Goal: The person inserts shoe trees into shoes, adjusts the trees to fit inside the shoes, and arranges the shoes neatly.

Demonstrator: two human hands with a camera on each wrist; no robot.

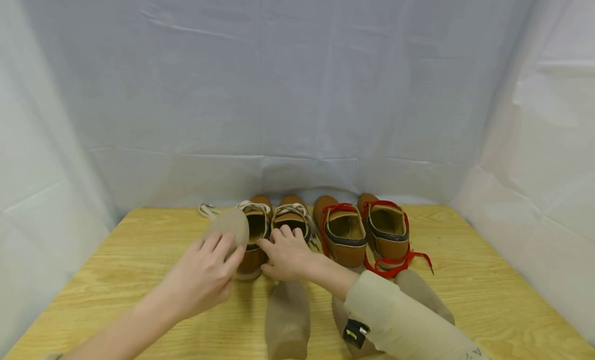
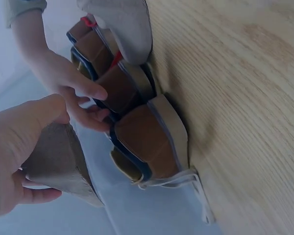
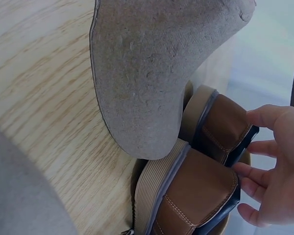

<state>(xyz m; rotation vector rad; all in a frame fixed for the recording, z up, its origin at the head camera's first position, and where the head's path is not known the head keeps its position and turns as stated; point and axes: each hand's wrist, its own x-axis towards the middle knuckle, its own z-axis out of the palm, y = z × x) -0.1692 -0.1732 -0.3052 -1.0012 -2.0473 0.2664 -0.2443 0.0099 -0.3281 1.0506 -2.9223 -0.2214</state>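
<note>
My left hand grips a beige insole above the left white-laced brown shoe, thumb on one face and fingers on the other. The same insole is tilted on edge in the left wrist view. My right hand reaches over the heels of the white-laced pair, fingers spread and slightly bent. In the right wrist view its fingertips meet the dark collars of both shoes, nothing pinched between them. The right white-laced shoe is partly covered by this hand.
Two brown shoes with red laces, one inner and one outer, stand to the right. Loose insoles lie in front: one central, one partly under my right sleeve, one farther right. White sheeting borders the wooden table.
</note>
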